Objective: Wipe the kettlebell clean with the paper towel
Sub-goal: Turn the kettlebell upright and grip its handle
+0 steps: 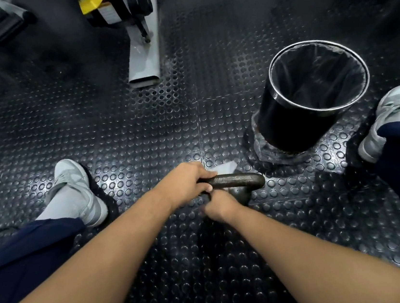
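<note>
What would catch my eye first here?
At the centre, the left hand grips the handle of a dark kettlebell on the studded floor, with the right hand close beneath. A white paper towel peeks out behind the handle, and a black lined bin stands to the right.

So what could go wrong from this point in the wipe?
The left hand grips the kettlebell by its handle while the right hand sits low against it; if the weight shifts, that hand could get pinched. Only a corner of the paper towel shows beyond the handle, so it may slip loose.
</note>
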